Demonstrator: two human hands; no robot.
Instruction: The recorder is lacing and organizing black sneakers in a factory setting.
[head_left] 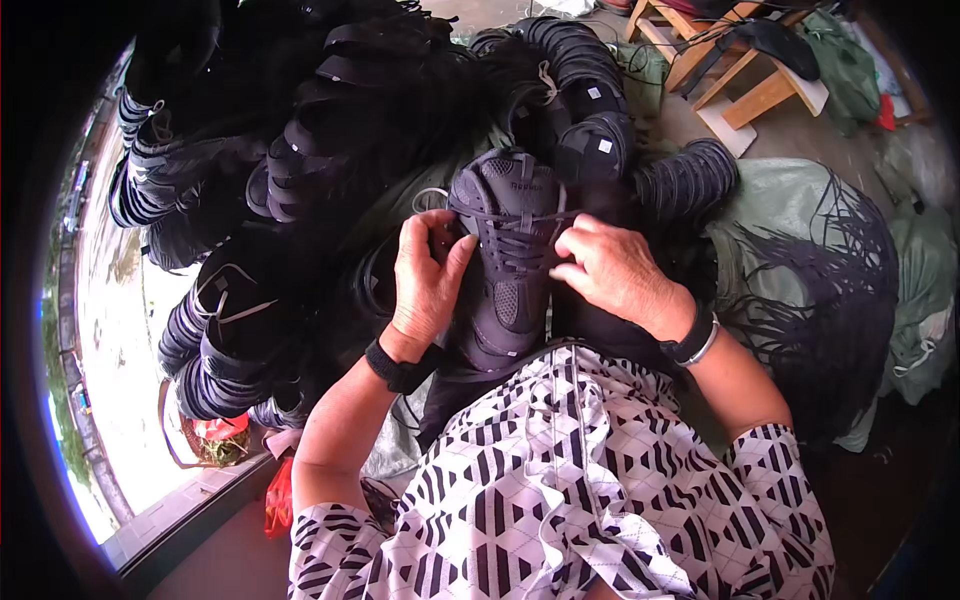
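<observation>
In front of me lies a black shoe upper [512,262], its tongue pointing away and its toe toward my lap. Dark lace [520,215] crosses the eyelet rows and runs taut out to both sides. My left hand [430,265] is at the upper's left edge, thumb and forefinger pinched where the lace comes out. On the other side my right hand [615,270] is closed with its fingertips at the lace end near the right eyelet edge. What exactly lies inside either pinch is partly hidden by the fingers.
Stacks of nested black shoe uppers [345,110] rise ahead and to the left, with another stack [690,180] at right. A bundle of dark laces [810,290] lies over a pale green sack [775,195]. Wooden stools [760,100] stand far right; a red plastic bag [279,498] sits near left.
</observation>
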